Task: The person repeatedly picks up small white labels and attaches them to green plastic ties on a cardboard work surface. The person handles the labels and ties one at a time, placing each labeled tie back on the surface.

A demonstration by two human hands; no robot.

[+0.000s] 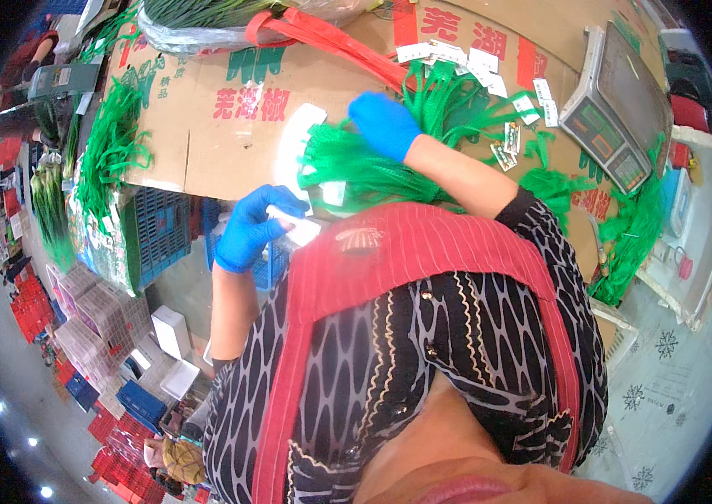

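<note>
My left hand point(258, 223), in a blue glove, pinches a small white tag point(302, 230) just in front of my red striped apron point(419, 258). My right hand point(384, 126), gloved in blue too, lies with curled fingers at the upper edge of a bundle of green mesh net bags point(371, 167). Its fingertips are hidden, so whether it grips the netting does not show. Beside the bundle's left end is a bright white sheet or pad point(296, 142), washed out by glare. A white tag point(333, 193) rests on the netting.
Flattened cardboard point(204, 148) covers the table. Farther off are red straps point(337, 47), bagged green stalks point(204, 12) and scattered tags point(485, 63). A digital scale point(614, 120) stands right; more netting point(110, 145) hangs left, above a blue crate point(160, 220).
</note>
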